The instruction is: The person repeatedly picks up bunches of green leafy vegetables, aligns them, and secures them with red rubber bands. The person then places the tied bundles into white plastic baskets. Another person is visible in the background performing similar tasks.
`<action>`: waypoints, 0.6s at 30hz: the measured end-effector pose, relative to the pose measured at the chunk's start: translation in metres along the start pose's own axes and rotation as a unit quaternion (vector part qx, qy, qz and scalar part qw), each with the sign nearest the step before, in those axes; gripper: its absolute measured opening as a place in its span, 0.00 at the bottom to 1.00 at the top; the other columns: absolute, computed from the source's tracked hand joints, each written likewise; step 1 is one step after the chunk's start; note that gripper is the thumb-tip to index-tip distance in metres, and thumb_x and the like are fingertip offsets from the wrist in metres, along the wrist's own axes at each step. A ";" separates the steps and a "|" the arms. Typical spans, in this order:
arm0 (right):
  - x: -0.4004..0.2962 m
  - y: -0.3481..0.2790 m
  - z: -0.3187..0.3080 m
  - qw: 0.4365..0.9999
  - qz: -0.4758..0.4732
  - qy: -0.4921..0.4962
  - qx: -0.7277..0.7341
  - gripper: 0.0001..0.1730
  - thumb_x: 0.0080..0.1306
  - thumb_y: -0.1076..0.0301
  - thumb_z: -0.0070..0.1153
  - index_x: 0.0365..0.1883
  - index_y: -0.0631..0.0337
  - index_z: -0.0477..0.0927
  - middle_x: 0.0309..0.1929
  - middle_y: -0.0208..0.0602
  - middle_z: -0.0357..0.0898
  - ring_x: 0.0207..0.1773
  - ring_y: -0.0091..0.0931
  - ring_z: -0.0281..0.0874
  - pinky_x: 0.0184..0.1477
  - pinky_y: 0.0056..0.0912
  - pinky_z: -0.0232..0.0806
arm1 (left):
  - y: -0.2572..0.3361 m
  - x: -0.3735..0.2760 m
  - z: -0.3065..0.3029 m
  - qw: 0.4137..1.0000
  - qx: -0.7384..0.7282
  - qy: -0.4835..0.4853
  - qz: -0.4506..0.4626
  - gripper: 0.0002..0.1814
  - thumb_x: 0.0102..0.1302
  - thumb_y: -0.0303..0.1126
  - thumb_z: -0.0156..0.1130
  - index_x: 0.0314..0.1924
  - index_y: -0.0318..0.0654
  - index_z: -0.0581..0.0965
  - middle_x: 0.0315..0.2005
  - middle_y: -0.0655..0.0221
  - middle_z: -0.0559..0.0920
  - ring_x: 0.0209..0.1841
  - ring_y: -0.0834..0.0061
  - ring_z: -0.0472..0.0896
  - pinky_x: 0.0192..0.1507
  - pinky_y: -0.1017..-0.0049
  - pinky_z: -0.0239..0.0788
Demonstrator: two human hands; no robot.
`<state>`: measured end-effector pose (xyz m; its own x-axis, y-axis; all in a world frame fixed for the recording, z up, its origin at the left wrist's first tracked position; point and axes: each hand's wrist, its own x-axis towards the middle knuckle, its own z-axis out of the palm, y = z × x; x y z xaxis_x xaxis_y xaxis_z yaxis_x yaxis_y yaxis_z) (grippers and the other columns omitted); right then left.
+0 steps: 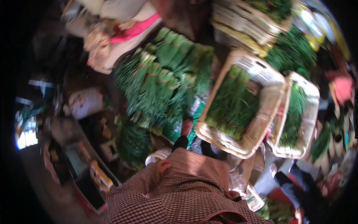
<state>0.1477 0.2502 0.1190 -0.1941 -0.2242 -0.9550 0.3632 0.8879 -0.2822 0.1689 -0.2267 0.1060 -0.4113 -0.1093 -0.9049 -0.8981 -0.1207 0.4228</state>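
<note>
My left hand [164,165] lies against the front of my checked apron [195,165], its fingers blurred and nothing visible in them. Low at my right side is my right hand [231,195], mostly hidden by the checked cloth, so its grip does not show. Ahead of my feet is a pile of tied bundles of green chives [156,84], their pale ends bound with orange-red bands. To its right, a white plastic crate [270,96] holds more bound chives [232,100]. A white bucket [158,156] stands just past my left hand.
A second white crate [309,112] with greens stands beside the first. More crates are stacked [240,22] beyond, near loose greens [293,53]. Another person's dark-trousered legs [296,184] are at lower right. At left is a long box [89,193] of mixed items; sacks [123,42] lie beyond.
</note>
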 end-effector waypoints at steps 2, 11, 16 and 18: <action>0.010 0.019 -0.007 0.995 0.071 -0.054 0.034 0.26 0.59 0.44 0.50 0.33 0.61 0.82 0.32 0.45 0.81 0.39 0.33 0.79 0.43 0.32 0.68 | -0.034 0.017 -0.010 0.998 -0.041 -0.018 -0.047 0.20 0.63 0.40 0.59 0.51 0.36 0.73 0.39 0.66 0.81 0.37 0.76 0.79 0.39 0.75 0.71; 0.045 0.156 -0.048 0.889 0.212 0.007 0.406 0.22 0.61 0.62 0.55 0.53 0.40 0.66 0.42 0.43 0.74 0.44 0.42 0.73 0.44 0.51 0.68 | -0.091 0.105 -0.102 0.983 0.147 0.105 -0.018 0.28 0.54 0.35 0.65 0.55 0.37 0.69 0.43 0.55 0.78 0.40 0.69 0.79 0.45 0.67 0.72; 0.083 0.009 -0.017 0.913 0.095 0.066 0.391 0.30 0.61 0.70 0.56 0.58 0.56 0.58 0.46 0.46 0.74 0.40 0.38 0.78 0.38 0.47 0.75 | -0.011 0.221 -0.127 0.946 0.257 0.125 0.156 0.30 0.59 0.34 0.60 0.60 0.32 0.63 0.55 0.52 0.71 0.57 0.59 0.71 0.56 0.66 0.64; 0.098 -0.085 0.000 0.922 0.038 0.140 0.358 0.26 0.61 0.72 0.54 0.56 0.59 0.61 0.46 0.43 0.74 0.42 0.31 0.77 0.38 0.33 0.74 | 0.045 0.278 -0.121 0.937 0.263 0.124 0.195 0.32 0.60 0.37 0.61 0.61 0.33 0.62 0.57 0.52 0.69 0.59 0.58 0.69 0.59 0.67 0.61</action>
<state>0.0979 0.1524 0.0489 -0.3338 0.0291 -0.9422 0.8749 0.3817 -0.2982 0.0330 -0.3822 -0.1207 -0.7339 -0.2781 -0.6197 -0.6663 0.4723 0.5771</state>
